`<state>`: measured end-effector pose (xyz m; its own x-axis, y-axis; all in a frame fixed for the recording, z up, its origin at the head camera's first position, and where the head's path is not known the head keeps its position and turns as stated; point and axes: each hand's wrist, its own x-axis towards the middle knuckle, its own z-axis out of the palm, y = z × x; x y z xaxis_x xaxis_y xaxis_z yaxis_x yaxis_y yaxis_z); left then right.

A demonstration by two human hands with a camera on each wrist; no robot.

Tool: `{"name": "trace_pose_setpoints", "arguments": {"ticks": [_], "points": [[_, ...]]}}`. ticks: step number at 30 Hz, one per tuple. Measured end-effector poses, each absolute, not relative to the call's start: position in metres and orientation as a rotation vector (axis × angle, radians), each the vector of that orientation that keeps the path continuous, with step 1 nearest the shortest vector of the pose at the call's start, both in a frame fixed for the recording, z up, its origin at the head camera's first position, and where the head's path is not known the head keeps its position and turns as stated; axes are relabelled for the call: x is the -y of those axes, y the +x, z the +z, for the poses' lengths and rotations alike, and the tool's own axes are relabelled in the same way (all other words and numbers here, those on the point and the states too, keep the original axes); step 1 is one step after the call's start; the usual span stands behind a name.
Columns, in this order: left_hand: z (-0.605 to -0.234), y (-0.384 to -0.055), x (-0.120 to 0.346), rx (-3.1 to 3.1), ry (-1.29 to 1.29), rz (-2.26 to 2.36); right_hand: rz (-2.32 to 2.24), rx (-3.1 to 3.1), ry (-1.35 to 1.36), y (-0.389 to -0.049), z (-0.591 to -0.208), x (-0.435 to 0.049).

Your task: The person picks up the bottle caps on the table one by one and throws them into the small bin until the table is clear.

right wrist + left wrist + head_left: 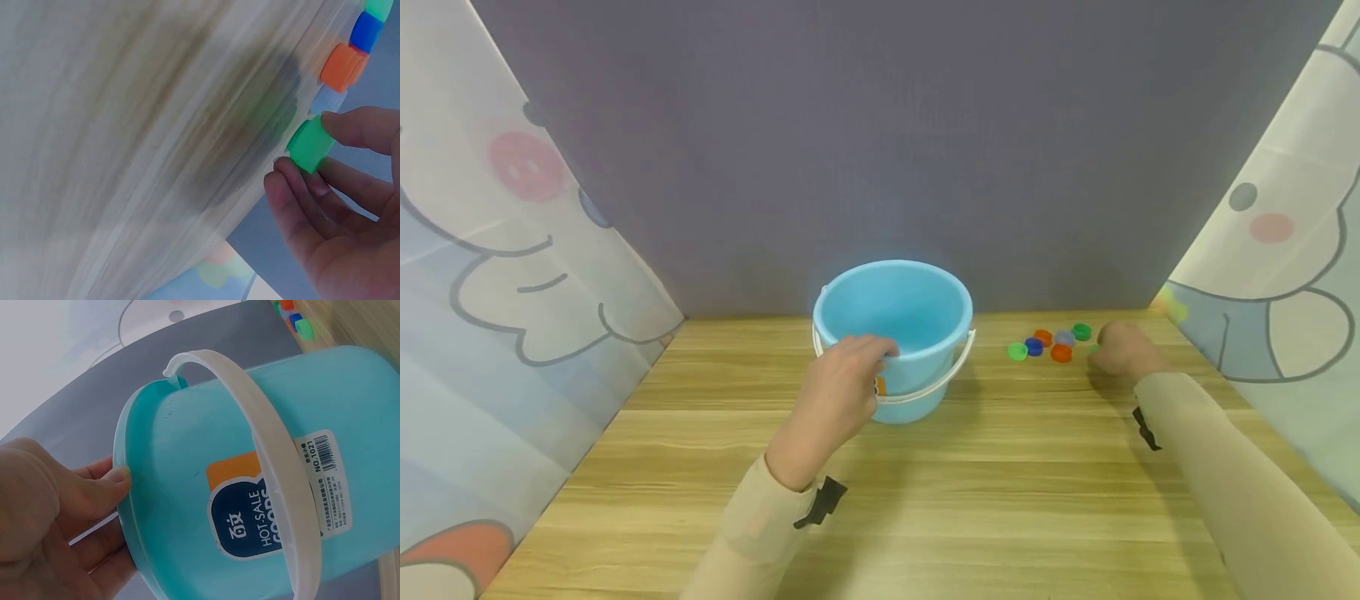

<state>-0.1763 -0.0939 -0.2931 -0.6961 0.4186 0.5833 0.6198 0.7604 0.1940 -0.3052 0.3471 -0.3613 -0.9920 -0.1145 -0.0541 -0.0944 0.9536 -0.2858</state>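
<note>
A light blue bucket [925,379] with a white handle [275,444] stands upright on the wooden table. My left hand [842,387] grips its near rim, the thumb on the outer side and the fingers over the inner side. Off to the right, my right hand [1123,350] pinches a green bottle cap [312,145] between thumb and fingers, at the tabletop. Left of that hand lie several loose caps: a light green cap [1018,352], a blue cap [1033,347], two orange caps [1062,353], a pale purple cap [1064,338] and a green cap [1081,332].
A dark grey panel [895,150] rises behind the table's back edge. Curtains with cartoon figures hang at the left [490,275] and right [1285,275]. The wooden tabletop [985,500] stretches in front of the bucket.
</note>
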Motion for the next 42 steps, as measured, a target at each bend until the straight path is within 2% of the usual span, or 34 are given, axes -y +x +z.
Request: {"name": "trace_pose_setpoints", "arguments": {"ticks": [24, 42], "points": [[-0.291, -0.175, 0.094, 2.443, -0.776, -0.520, -0.754, -2.948, -0.074, -0.298, -0.358, -0.321], [-0.290, -0.175, 0.094, 2.463, -0.773, -0.508, -0.904, -2.999, -0.129, -0.289, -0.354, -0.302]]}}
